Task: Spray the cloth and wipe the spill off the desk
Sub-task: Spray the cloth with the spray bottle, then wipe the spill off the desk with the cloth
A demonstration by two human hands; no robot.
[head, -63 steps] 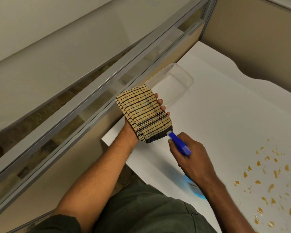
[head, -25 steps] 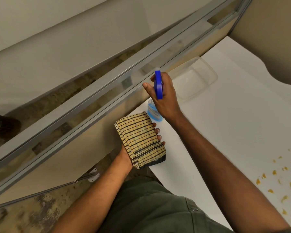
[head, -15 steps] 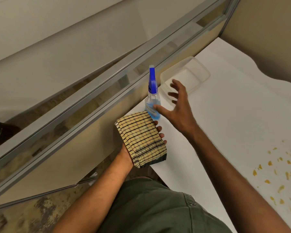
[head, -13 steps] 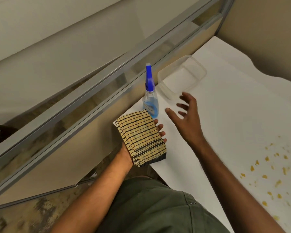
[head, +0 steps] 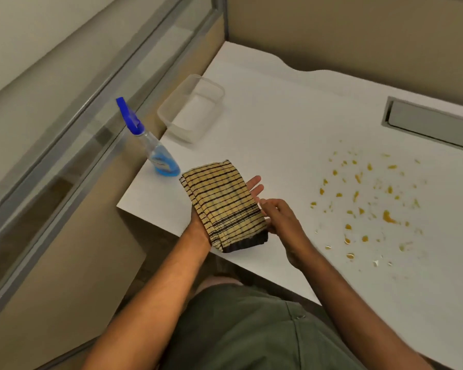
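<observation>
A folded yellow cloth [head: 225, 204] with dark stripes lies on the flat palm of my left hand [head: 254, 186], whose fingertips stick out past its right edge. My right hand [head: 281, 220] touches the cloth's right edge with curled fingers. The spray bottle [head: 155, 153], clear with blue liquid and a blue nozzle, stands free on the white desk [head: 278, 129] near its left corner, just left of the cloth. Orange-yellow spill drops [head: 366, 206] are scattered over the desk to the right of my hands.
An empty clear plastic container [head: 191, 108] sits behind the bottle by the glass partition [head: 99, 110]. A grey cable slot [head: 430, 124] is set in the desk at the far right. Beige divider walls close off the back. The desk's front edge runs under my forearms.
My right hand set the spray bottle down at the desk's left corner, let go, and came back to the cloth's right edge. The left hand with the cloth moved over the desk.
</observation>
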